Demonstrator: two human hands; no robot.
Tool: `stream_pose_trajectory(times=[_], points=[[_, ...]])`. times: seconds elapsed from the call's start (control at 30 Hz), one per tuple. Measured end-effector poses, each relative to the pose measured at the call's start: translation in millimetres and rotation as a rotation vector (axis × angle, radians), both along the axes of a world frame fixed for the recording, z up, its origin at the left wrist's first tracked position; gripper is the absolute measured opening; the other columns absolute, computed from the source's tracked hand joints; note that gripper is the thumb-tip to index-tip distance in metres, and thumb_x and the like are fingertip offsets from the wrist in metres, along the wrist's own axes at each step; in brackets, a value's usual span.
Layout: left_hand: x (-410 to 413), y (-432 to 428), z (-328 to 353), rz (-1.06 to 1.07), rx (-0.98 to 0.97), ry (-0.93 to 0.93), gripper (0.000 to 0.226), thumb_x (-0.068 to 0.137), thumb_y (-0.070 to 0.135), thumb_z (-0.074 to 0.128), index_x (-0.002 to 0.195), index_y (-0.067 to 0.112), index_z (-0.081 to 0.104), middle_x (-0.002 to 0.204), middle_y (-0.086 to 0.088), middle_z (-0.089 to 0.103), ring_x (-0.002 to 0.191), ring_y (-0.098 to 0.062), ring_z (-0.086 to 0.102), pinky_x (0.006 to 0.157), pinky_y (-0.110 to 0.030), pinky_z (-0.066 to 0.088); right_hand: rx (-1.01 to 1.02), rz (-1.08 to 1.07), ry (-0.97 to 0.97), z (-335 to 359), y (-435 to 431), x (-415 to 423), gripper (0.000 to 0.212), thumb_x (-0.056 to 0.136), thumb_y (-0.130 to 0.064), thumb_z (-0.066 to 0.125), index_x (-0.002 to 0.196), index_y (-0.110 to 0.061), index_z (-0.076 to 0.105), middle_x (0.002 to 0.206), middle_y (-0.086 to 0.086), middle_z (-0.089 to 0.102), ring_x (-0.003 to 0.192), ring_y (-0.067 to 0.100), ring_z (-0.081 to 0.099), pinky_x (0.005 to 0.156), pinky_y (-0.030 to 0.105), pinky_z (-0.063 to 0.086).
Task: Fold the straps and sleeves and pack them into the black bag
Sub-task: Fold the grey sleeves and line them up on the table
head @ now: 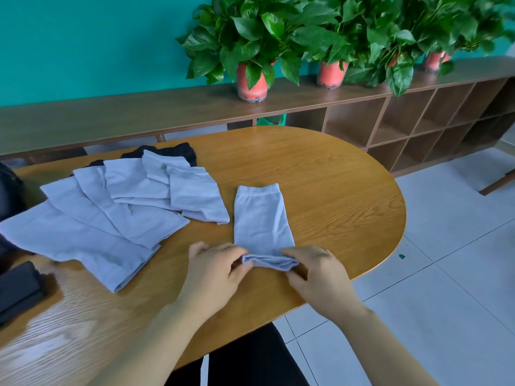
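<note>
Dark trousers (250, 358) lowest, under the near edge of a wooden table (334, 190). Left of centre, a fanned pile of grey sleeves (111, 213) over black cloth (178, 150); dark folded item (16, 288) at far left; potted plants (250, 79) on a shelf (139, 112) behind. Just right of the pile, one grey sleeve (262, 221) flat, long axis pointing away from the body, ribbed cuff far. Near end doubled over, pinched at each corner by thumb and curled fingers of left hand (214, 271) and right hand (317, 277).

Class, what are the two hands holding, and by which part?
Both hands, left and right, pinch the grey sleeve by its folded near end.
</note>
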State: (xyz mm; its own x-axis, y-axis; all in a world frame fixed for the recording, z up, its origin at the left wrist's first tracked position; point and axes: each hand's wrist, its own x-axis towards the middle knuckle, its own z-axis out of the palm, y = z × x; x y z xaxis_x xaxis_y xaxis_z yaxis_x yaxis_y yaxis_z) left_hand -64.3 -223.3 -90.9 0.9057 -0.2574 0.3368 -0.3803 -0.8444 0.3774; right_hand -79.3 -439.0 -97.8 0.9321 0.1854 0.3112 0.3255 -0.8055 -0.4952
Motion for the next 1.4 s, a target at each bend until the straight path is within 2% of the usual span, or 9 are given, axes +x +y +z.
stream_pose_trajectory(times=[0.07,0.17,0.27,0.53,0.8,0.97,1.07,1.23,1.4], points=[[5,-2,2,0.091,-0.12,0.117,0.036,0.096,0.046,0.048,0.066,0.025,0.049,0.054,0.009,0.046,0.057,-0.009,0.05,0.075,-0.029,0.021,0.115,-0.068,0.077,6,4,8,0.009,0.087,-0.024,0.065,0.085,-0.016,0.067,0.071,-0.005,0.061,0.068,0.009,0.051,0.06,0.024,0.041],[14,-9,10,0.19,-0.151,0.191,0.045,0.097,0.044,0.047,0.058,0.023,0.036,0.05,0.007,0.039,0.054,-0.01,0.044,0.071,-0.031,0.023,0.271,-0.191,0.225,16,11,24,0.034,0.091,-0.029,0.061,0.068,-0.006,0.051,0.055,-0.001,0.041,0.053,0.011,0.032,0.051,0.029,0.026],[26,-15,8,0.265,-0.083,0.186,0.049,0.099,0.045,0.044,0.056,0.022,0.033,0.049,0.005,0.038,0.052,-0.011,0.042,0.071,-0.032,0.024,0.227,-0.288,0.274,15,16,37,0.041,0.093,-0.033,0.058,0.061,-0.013,0.042,0.052,-0.005,0.037,0.051,0.012,0.03,0.05,0.027,0.025],[39,-23,-3,0.366,0.07,0.078,0.05,0.097,0.047,0.047,0.056,0.023,0.031,0.047,0.005,0.043,0.05,-0.017,0.048,0.069,-0.032,0.018,-0.031,-0.427,0.226,10,26,44,0.035,0.097,-0.042,0.046,0.076,-0.015,0.053,0.066,-0.002,0.057,0.061,0.019,0.05,0.05,0.026,0.03],[44,-23,-12,0.31,0.15,-0.056,0.045,0.084,0.037,0.07,0.057,0.021,0.038,0.037,0.005,0.04,0.036,-0.013,0.023,0.065,-0.032,0.01,-0.132,-0.465,0.133,4,29,44,0.031,0.098,-0.043,0.044,0.079,-0.019,0.048,0.071,0.0,0.058,0.063,0.021,0.052,0.048,0.026,0.025],[40,-25,-9,0.337,0.199,-0.103,0.038,0.083,0.038,0.069,0.062,0.019,0.045,0.04,0.004,0.041,0.042,-0.014,0.03,0.065,-0.032,0.011,-0.126,-0.475,-0.077,-5,33,41,0.03,0.08,-0.029,0.074,0.073,-0.017,0.047,0.056,-0.006,0.047,0.051,0.013,0.038,0.042,0.016,0.009],[37,-24,-11,0.39,0.166,-0.102,0.032,0.085,0.043,0.064,0.069,0.019,0.048,0.045,0.007,0.044,0.045,-0.017,0.042,0.064,-0.032,0.016,-0.108,-0.471,-0.088,-8,32,40,0.029,0.084,-0.029,0.07,0.078,-0.018,0.045,0.066,-0.006,0.05,0.056,0.013,0.042,0.041,0.017,0.013],[26,-16,-13,0.329,-0.034,-0.205,0.013,0.093,0.024,0.056,0.082,0.018,0.056,0.072,0.004,0.055,0.064,-0.022,0.052,0.062,-0.033,0.03,0.032,-0.449,-0.011,-6,24,35,0.018,0.095,-0.03,0.055,0.08,-0.019,0.053,0.079,-0.007,0.049,0.063,0.014,0.048,0.046,0.021,0.026],[-1,-20,-13,0.039,0.038,-0.21,0.033,0.096,0.023,0.038,0.117,0.018,0.062,0.123,0.004,0.059,0.113,-0.018,0.052,0.089,-0.034,0.034,-0.119,-0.232,-0.353,-4,28,14,0.022,0.091,-0.02,0.047,0.092,-0.014,0.067,0.095,0.001,0.061,0.082,0.024,0.055,0.064,0.032,0.04]])
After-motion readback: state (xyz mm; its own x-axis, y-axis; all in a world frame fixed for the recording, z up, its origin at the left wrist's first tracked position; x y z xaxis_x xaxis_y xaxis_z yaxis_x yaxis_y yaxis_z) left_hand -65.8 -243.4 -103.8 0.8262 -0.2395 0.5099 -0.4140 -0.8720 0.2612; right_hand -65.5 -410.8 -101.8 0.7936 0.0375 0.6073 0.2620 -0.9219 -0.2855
